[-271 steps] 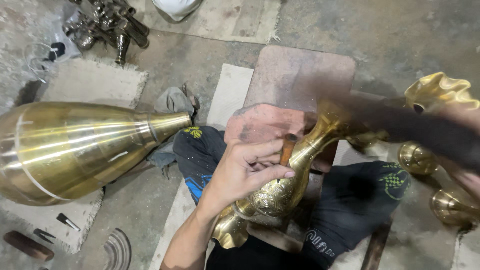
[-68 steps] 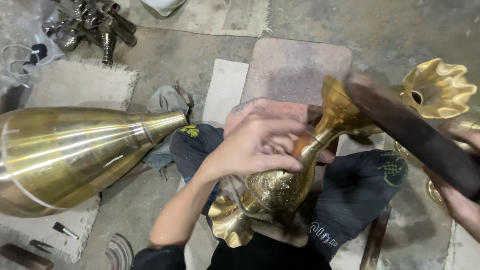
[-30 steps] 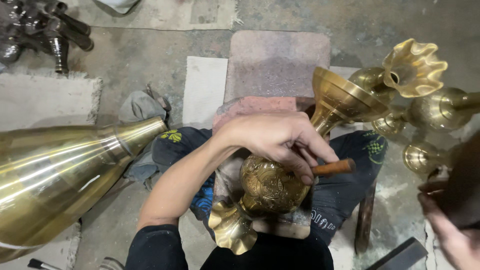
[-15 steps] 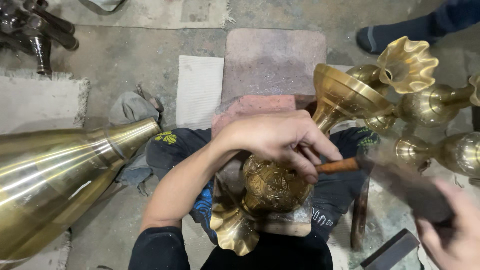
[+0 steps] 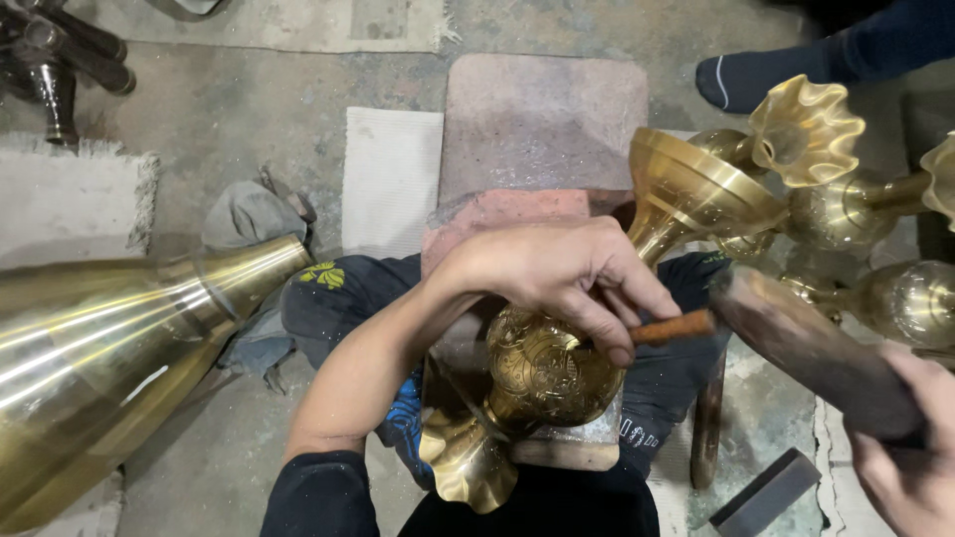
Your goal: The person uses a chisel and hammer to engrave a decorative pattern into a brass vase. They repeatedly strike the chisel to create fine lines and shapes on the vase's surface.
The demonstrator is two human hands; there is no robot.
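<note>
Big plain brass cone (image 5: 119,348) lies at 9 o'clock. My left hand (image 5: 557,273) is curled over the engraved round-bellied brass vase (image 5: 552,368) lying across my lap at centre, fingers pinched tight on a short rusty-brown punch (image 5: 671,328), tip against the vase belly. My right hand (image 5: 905,457) at 4 o'clock is wrapped closed around a dark wooden mallet (image 5: 811,348), head just beside the punch's free end. More fluted brass vases (image 5: 826,189) at 2 o'clock. Versus half a second ago: mallet has come in closer to the punch; left-hand grip unchanged.
</note>
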